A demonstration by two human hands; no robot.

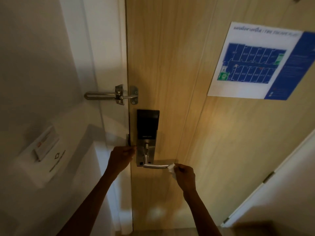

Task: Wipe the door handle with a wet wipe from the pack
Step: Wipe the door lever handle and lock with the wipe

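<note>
Right hand (185,176) pinches the wet wipe (171,168) at the free tip of the door handle (156,165); left hand (121,157), fingers closed, rests at the door edge (129,184). Wipe's out and on the metal, so wiping looks underway; how much of the lever remains, can't tell.

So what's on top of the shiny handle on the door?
Above the door handle sits a black smart lock panel. The right hand presses a white wet wipe over the handle's tip, hiding it.
</note>
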